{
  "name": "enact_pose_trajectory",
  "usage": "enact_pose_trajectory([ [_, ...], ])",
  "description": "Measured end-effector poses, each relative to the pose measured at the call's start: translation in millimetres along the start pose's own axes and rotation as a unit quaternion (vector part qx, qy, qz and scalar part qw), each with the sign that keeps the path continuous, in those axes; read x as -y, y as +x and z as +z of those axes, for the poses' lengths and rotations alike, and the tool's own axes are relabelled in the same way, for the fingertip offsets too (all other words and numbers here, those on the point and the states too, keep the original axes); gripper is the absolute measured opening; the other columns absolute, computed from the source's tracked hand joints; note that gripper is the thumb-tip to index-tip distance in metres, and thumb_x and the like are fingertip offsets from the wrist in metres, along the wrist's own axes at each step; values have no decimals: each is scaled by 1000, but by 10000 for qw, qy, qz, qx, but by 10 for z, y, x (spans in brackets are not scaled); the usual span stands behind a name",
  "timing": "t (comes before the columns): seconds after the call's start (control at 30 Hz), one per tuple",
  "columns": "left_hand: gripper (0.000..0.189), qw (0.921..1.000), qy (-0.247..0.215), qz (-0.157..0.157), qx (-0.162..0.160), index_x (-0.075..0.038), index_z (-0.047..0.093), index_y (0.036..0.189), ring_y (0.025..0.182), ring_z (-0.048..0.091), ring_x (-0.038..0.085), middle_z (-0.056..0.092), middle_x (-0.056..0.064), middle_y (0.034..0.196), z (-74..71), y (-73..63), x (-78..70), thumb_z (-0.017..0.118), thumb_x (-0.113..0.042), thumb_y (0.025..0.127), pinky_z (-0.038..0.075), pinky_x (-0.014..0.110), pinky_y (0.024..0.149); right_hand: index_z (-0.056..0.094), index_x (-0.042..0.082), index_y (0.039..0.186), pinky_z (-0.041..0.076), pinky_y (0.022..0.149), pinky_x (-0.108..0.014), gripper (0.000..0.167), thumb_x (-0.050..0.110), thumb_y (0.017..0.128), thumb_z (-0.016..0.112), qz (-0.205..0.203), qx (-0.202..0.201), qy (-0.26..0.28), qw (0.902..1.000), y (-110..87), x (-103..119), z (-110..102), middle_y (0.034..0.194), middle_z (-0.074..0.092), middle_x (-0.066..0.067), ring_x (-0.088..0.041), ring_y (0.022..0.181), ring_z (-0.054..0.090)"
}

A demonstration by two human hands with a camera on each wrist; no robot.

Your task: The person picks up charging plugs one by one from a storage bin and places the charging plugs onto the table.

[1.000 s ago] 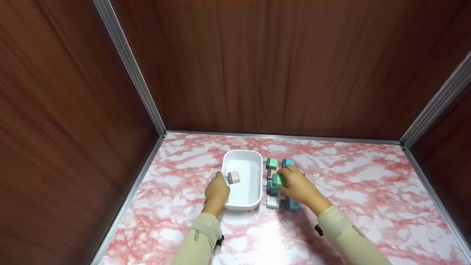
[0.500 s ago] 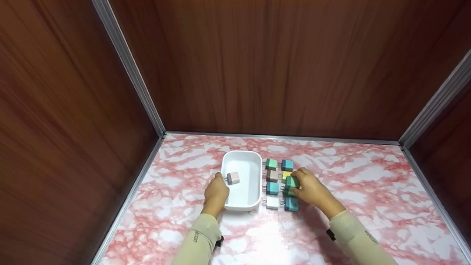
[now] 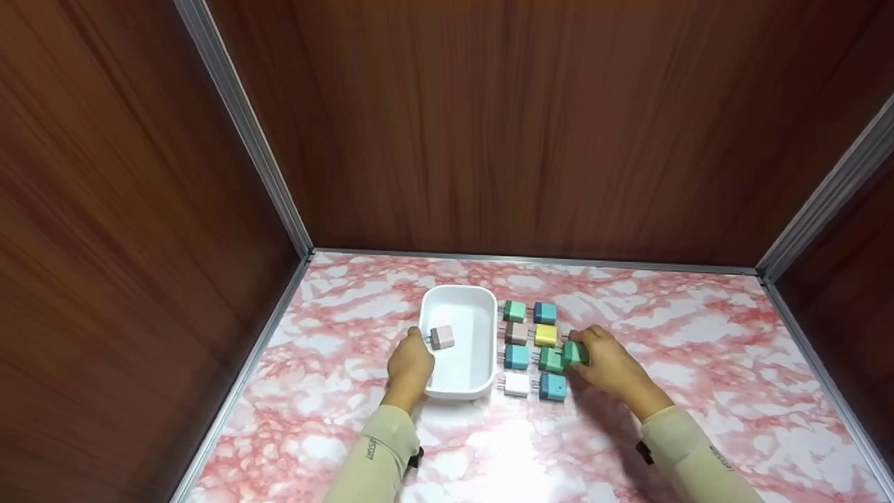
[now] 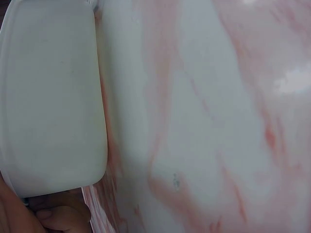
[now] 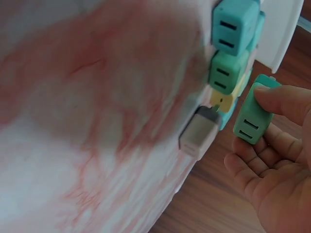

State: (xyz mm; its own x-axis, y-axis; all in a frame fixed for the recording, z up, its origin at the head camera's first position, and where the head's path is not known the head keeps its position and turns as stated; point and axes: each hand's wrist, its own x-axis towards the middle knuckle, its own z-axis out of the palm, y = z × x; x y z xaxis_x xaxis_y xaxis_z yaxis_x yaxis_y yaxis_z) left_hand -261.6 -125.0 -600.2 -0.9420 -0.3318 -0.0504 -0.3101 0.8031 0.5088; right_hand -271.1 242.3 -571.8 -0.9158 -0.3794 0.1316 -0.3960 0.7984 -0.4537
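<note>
My left hand [image 3: 411, 361] grips the left wall of a white plastic tub [image 3: 477, 388], with a pale pink charger plug [image 3: 443, 337] lying inside. Thumb and curled fingers show at the tub's edge in the left wrist view. Between thumb and fingers, my right hand [image 3: 610, 367] pinches a green charger plug [image 5: 253, 114], its two slots facing the wrist camera. In the head view it overlaps the right end of another green plug [image 3: 550, 360] in the rows. A pale pink plug with a grey end [image 5: 198, 136] lies beyond the yellow plug, mostly hidden by my right hand in the head view.
Two columns of charger plugs lie right of the tub, prongs pointing left: light green [image 3: 515, 311], brownish pink [image 3: 516, 333], blue [image 3: 517, 357], white [image 3: 517, 384]; then blue [image 3: 545, 312], yellow [image 3: 546, 335], green, teal [image 3: 552, 386]. Wood-grain walls [image 3: 517, 140] enclose the marbled table [image 3: 698, 335].
My right hand has carried the green charger plug rightward, from above the left column to the right side of the right column, uncovering the plugs beneath. My left hand stays on the tub.
</note>
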Motion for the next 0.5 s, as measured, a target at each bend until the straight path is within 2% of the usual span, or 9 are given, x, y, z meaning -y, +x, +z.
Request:
enact_pose_trajectory([
  [0.23, 44, 9999, -110, 31, -53, 0, 55, 133, 92, 73, 38, 75, 19, 104, -5, -6, -1, 63, -2, 89, 57, 52, 71, 63, -5, 118, 50, 94, -53, 41, 6, 83, 80, 91, 36, -21, 9999, -36, -103, -10, 116, 60, -17, -30, 104, 61],
  [0.5, 41, 9999, -82, 38, -119, -1, 56, 128, 91, 73, 38, 75, 19, 102, -3, -3, 9, 62, -4, 88, 57, 52, 73, 63, -2, 119, 51, 94, -53, 40, 9, 85, 81, 353, 237, 10, 9991, -84, -176, 5, 114, 60, -14, -28, 101, 61],
])
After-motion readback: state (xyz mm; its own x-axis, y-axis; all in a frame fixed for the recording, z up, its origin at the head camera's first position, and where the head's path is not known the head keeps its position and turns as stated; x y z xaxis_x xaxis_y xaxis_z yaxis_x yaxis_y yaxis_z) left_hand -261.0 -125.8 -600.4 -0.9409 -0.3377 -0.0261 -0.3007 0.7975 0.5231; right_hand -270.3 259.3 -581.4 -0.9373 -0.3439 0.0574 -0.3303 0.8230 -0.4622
